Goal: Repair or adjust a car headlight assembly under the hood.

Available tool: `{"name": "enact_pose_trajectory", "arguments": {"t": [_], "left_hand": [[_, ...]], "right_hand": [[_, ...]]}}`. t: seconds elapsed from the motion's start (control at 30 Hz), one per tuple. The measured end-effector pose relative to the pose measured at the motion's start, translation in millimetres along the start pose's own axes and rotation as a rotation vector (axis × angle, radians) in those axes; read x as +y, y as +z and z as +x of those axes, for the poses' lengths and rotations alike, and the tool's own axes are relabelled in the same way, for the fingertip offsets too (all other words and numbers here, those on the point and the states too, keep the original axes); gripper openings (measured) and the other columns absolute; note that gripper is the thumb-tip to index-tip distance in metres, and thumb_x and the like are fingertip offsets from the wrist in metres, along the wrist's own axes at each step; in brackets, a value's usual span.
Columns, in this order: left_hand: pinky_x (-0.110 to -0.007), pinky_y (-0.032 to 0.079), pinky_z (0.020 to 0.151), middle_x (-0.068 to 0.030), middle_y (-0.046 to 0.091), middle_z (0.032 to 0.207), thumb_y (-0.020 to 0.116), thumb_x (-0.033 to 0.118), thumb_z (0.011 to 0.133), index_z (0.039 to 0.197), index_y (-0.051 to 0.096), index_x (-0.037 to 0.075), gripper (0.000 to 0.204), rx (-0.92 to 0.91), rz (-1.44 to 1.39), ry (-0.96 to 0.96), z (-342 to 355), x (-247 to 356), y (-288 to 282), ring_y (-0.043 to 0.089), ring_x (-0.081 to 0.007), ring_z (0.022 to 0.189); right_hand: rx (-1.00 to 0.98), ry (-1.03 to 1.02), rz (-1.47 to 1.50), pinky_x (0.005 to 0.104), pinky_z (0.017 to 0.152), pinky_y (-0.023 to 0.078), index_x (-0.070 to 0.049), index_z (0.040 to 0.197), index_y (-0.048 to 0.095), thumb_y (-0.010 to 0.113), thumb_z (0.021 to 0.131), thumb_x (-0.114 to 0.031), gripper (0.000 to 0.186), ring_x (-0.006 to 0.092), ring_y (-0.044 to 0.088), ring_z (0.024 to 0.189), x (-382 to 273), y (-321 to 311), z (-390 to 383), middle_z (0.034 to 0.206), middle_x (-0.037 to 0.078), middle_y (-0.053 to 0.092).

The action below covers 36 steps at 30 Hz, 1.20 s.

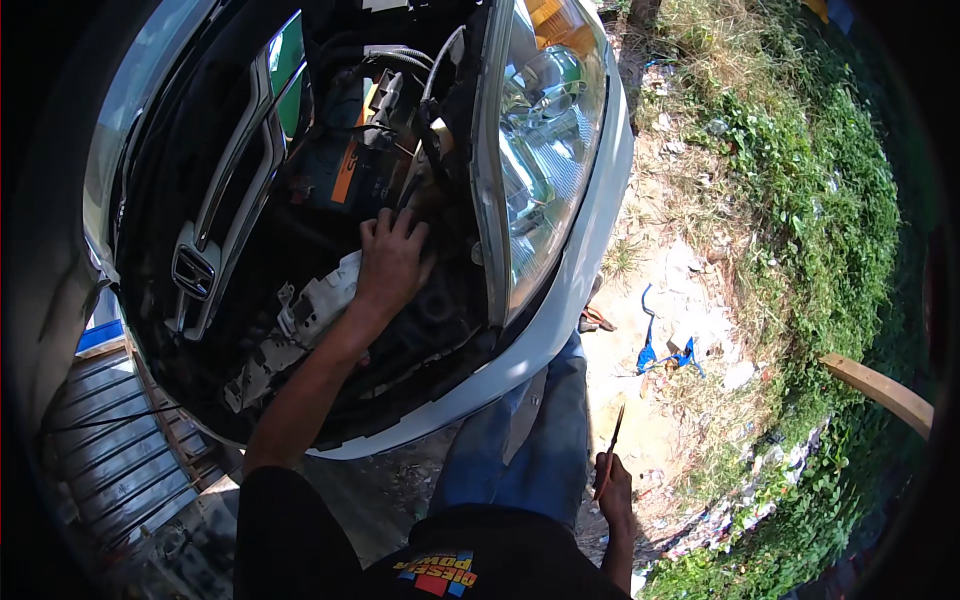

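My left hand (393, 262) reaches into the open front of a light-coloured car, behind the headlight (550, 150). Its fingers are bent and apart over dark parts, just below a dark battery (335, 160) with an orange stripe; no held thing shows. Below that forearm lies a pale, dirty bracket-like part (315, 305). To the left runs the grille's chrome trim (235, 180). Down at my right side, outside the car, my right hand (614, 492) is closed around the reddish handle of a slim, dark-tipped tool (616, 432), pointing up. Its exact kind is unclear.
The curved bumper edge (440, 425) lies between my body and the engine bay. Cables (435, 75) run beside the headlight. To the right are sandy ground with litter, a blue strap-like scrap (648, 350), green plants (830, 220) and a wooden post (880, 392).
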State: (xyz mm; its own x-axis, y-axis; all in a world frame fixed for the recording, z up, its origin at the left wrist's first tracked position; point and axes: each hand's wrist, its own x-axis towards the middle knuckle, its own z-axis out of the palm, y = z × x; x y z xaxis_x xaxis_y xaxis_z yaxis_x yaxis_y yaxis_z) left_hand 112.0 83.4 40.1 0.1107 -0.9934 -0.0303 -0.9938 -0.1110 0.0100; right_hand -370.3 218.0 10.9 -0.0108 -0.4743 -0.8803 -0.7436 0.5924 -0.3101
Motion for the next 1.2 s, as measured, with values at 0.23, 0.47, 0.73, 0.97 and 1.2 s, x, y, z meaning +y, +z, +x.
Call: {"name": "enact_pose_trajectory", "arguments": {"t": [0.23,0.47,0.73,0.97,1.2], "left_hand": [[-0.045,0.040,0.092,-0.0143,0.055,0.118,0.072,0.020,0.078,0.108,0.062,0.004,0.036,-0.027,0.007,-0.129,-12.2,2.1,2.7,0.049,-0.0319,0.110],[-0.044,0.043,0.089,-0.0125,0.060,0.113,0.072,0.016,0.076,0.109,0.062,0.003,0.037,-0.018,-0.040,-0.148,-18.1,-1.5,2.1,0.052,-0.0338,0.104],[-0.046,0.042,0.085,-0.0130,0.062,0.109,0.061,0.016,0.086,0.113,0.057,0.000,0.031,-0.074,0.072,-0.171,2.5,17.6,13.6,0.053,-0.0354,0.102],[-0.052,0.042,0.085,-0.0286,0.059,0.106,0.055,0.011,0.089,0.130,0.050,-0.001,0.043,-0.281,-0.041,-0.144,6.4,-7.5,12.2,0.054,-0.0479,0.101],[-0.042,0.051,0.081,-0.0160,0.061,0.108,0.047,0.022,0.100,0.126,0.048,0.007,0.030,-0.012,-0.709,-0.542,-90.7,-195.6,53.2,0.061,-0.0312,0.093]], "right_hand": [[-0.006,-0.069,-0.002,0.0316,0.052,0.037,-0.002,0.084,0.056,0.048,0.100,-0.046,0.047,0.0117,0.046,0.055,-30.2,-5.4,2.3,0.061,0.004,0.050],[0.036,-0.058,0.047,0.0352,0.061,0.040,0.000,0.089,0.056,0.054,0.098,-0.042,0.043,0.0178,0.051,0.065,-59.9,-6.8,22.7,0.069,0.009,0.053],[0.287,0.079,-0.240,0.0451,0.080,0.051,0.004,0.094,0.065,0.059,0.084,-0.044,0.050,0.0362,0.067,0.089,74.1,-26.8,218.4,0.089,0.023,0.069],[0.238,0.429,-0.435,0.0432,0.094,0.049,0.002,0.103,0.068,0.064,0.078,-0.046,0.054,0.0326,0.061,0.113,167.7,-35.7,369.4,0.117,0.023,0.064],[0.821,-0.052,-0.614,0.0500,0.086,0.047,0.002,0.104,0.063,0.067,0.084,-0.034,0.042,0.0419,0.060,0.093,268.8,43.7,545.9,0.093,0.022,0.062]]}}
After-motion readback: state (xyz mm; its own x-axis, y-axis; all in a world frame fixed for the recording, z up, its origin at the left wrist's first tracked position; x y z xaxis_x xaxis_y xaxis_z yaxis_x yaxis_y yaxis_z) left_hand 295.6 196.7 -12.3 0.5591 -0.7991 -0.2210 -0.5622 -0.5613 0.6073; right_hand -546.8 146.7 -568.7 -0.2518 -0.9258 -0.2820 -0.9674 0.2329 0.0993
